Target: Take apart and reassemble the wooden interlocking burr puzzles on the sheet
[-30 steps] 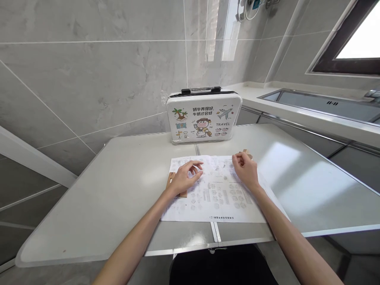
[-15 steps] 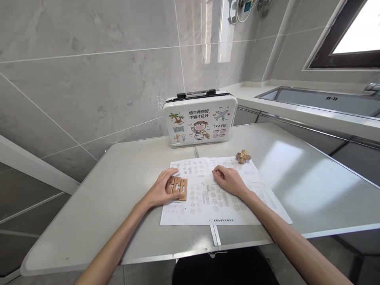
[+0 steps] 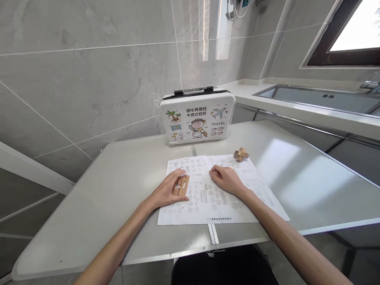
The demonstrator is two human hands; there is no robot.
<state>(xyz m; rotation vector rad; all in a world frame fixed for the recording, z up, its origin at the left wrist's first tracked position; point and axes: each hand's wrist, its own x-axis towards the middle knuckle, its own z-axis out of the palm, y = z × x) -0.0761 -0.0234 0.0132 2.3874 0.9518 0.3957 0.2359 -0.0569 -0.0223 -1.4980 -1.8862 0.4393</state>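
Note:
My left hand (image 3: 168,189) lies over flat, light-brown wooden puzzle pieces (image 3: 184,186), its fingers at their far end and its thumb at the near end. The pieces lie side by side on a printed paper sheet (image 3: 196,213). Slots are cut in them, and a dark mark shows on the rightmost one; the palm covers part of the group. My right hand (image 3: 228,180) rests curled on the sheet, and whatever its closed fingers may hold is hidden. Beyond it, at the sheet's far right corner, sits an interlocked wooden burr puzzle (image 3: 241,154).
A white carry case (image 3: 197,118) with cartoon prints and a black handle stands at the back of the grey folding table (image 3: 124,170), before a tiled wall. A counter with a sink (image 3: 320,99) runs along the right. A hinge seam divides the tabletop.
My left hand has moved a little right and covers more of the wooden pieces, which look tilted differently. My right hand stays curled on the sheet. The whole view has shifted slightly.

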